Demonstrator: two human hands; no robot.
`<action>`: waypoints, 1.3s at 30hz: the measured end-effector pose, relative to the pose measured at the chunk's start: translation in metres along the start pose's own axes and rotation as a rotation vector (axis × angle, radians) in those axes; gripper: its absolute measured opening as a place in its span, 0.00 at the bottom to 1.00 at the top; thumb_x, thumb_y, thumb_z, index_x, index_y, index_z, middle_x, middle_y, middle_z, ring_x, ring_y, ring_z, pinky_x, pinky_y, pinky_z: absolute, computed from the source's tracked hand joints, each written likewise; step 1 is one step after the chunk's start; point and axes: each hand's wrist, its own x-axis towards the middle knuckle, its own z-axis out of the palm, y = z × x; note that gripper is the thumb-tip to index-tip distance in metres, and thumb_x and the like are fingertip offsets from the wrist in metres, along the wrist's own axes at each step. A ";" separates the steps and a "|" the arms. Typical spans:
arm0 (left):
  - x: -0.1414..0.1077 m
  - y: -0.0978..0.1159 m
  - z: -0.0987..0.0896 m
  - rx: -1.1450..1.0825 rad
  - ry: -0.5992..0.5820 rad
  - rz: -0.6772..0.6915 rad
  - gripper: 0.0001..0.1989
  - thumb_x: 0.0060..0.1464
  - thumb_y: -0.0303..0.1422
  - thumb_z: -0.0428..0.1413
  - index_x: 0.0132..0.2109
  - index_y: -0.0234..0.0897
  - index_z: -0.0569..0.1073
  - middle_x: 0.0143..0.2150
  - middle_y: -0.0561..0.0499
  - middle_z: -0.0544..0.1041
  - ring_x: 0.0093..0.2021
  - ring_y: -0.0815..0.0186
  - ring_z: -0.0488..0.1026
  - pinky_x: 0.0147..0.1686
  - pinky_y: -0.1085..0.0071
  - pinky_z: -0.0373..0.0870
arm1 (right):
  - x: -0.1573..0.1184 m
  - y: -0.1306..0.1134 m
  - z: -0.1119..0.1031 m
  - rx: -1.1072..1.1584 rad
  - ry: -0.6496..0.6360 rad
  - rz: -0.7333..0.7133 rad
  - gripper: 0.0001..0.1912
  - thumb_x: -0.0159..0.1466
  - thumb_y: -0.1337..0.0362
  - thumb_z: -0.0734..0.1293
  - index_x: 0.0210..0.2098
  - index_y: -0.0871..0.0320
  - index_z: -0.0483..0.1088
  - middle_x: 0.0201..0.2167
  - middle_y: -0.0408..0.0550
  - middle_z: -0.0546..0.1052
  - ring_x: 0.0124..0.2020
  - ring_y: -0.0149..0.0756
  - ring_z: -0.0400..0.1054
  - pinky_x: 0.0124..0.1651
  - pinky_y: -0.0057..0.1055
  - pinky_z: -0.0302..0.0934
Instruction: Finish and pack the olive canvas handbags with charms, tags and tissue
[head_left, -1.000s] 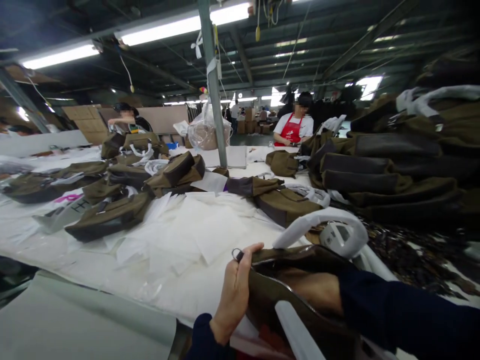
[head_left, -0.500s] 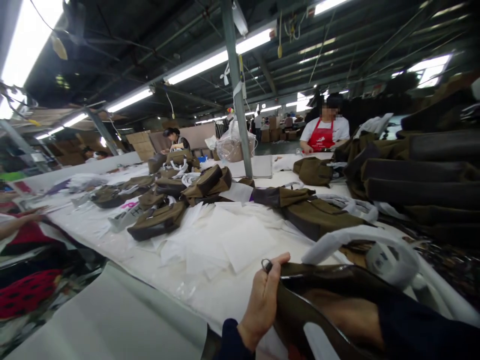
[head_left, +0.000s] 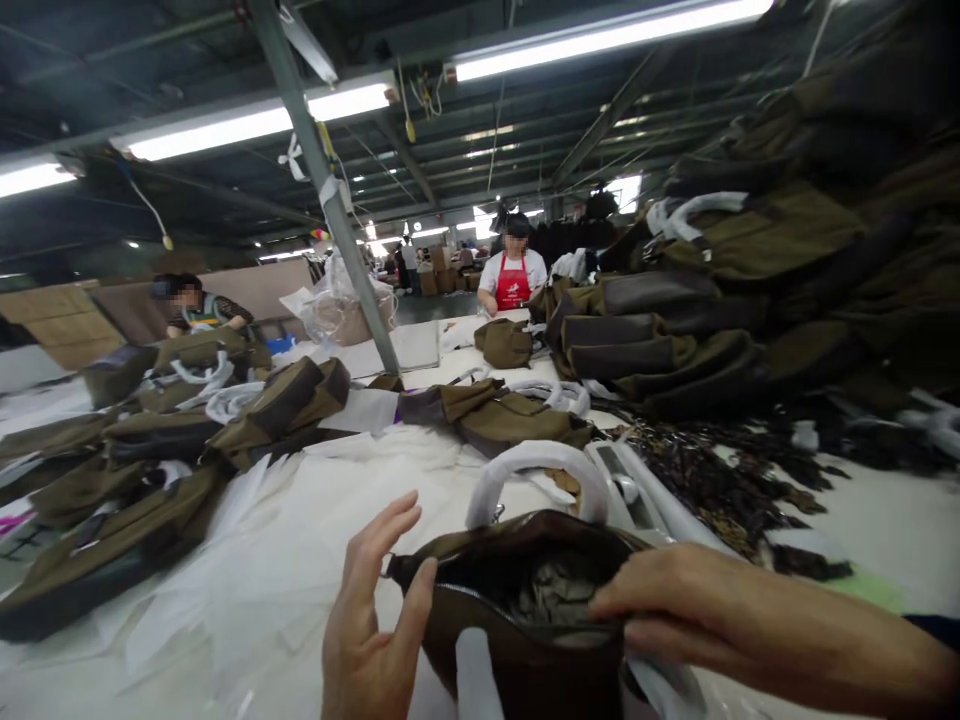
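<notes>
Lower centre of the head view: brown bag (head_left: pixel 544 675), mouth open. Left hand (head_left: pixel 371 625) spread at its left end; right hand (head_left: pixel 686 605) at right rim, fingers curled, pinch cannot be told. Judged risks: bag could slump or twist, left side being loosely supported; zipper (head_left: pixel 471 590) could snag crumpled material (head_left: pixel 559 590) inside.

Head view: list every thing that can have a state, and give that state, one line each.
Handbag: open, interior showing
Zipper: undone
Far handle: wrapped in white, arched upright
Left hand: fingers and thumb spread
Right hand: at the handbag's opening, grip unclear
White sheets: loose, overlapping
Bags at right: piled up
Fluorescent lights: lit
</notes>
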 end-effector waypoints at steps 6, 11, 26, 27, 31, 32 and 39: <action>0.025 -0.008 -0.012 -0.017 0.050 -0.140 0.14 0.58 0.43 0.55 0.49 0.43 0.74 0.57 0.49 0.74 0.62 0.54 0.66 0.66 0.54 0.56 | -0.040 0.034 0.004 0.166 0.172 0.207 0.14 0.69 0.54 0.61 0.44 0.46 0.77 0.42 0.45 0.80 0.42 0.40 0.74 0.42 0.29 0.68; 0.075 -0.045 -0.008 -0.086 -0.395 -0.290 0.19 0.60 0.46 0.52 0.48 0.38 0.76 0.54 0.44 0.76 0.55 0.53 0.72 0.59 0.54 0.65 | -0.054 0.055 0.016 0.221 0.259 0.292 0.15 0.69 0.52 0.61 0.42 0.48 0.78 0.39 0.47 0.80 0.40 0.41 0.74 0.42 0.31 0.68; 0.111 -0.130 0.142 -0.283 -1.469 -0.472 0.23 0.35 0.36 0.67 0.42 0.32 0.79 0.38 0.46 0.80 0.42 0.52 0.75 0.47 0.56 0.70 | -0.020 0.027 0.008 0.136 0.175 0.170 0.11 0.68 0.58 0.63 0.40 0.52 0.78 0.36 0.44 0.81 0.36 0.35 0.74 0.39 0.23 0.66; 0.111 -0.132 0.141 -0.284 -1.470 -0.473 0.20 0.37 0.37 0.66 0.41 0.33 0.79 0.38 0.47 0.80 0.42 0.53 0.74 0.47 0.58 0.70 | -0.019 0.025 0.008 0.126 0.175 0.151 0.11 0.68 0.59 0.64 0.41 0.51 0.78 0.37 0.44 0.81 0.38 0.35 0.74 0.40 0.23 0.66; 0.113 -0.128 0.129 -0.302 -1.462 -0.473 0.15 0.40 0.36 0.64 0.39 0.35 0.79 0.37 0.50 0.79 0.41 0.57 0.73 0.44 0.63 0.70 | -0.004 0.012 0.007 0.114 0.156 0.036 0.10 0.69 0.61 0.62 0.44 0.50 0.75 0.41 0.43 0.79 0.41 0.33 0.74 0.46 0.23 0.66; 0.113 -0.125 0.125 -0.312 -1.462 -0.473 0.15 0.41 0.35 0.63 0.38 0.35 0.79 0.36 0.50 0.79 0.40 0.58 0.73 0.43 0.64 0.70 | 0.003 0.008 0.007 0.108 0.166 -0.012 0.10 0.70 0.63 0.62 0.45 0.50 0.75 0.42 0.43 0.79 0.43 0.32 0.73 0.48 0.23 0.66; 0.113 -0.099 0.109 -0.384 -1.539 -0.414 0.14 0.48 0.38 0.60 0.40 0.35 0.80 0.37 0.48 0.80 0.42 0.59 0.74 0.46 0.64 0.69 | 0.060 0.010 0.026 -0.148 0.269 -0.167 0.19 0.68 0.73 0.59 0.55 0.53 0.69 0.56 0.51 0.73 0.56 0.39 0.68 0.58 0.35 0.64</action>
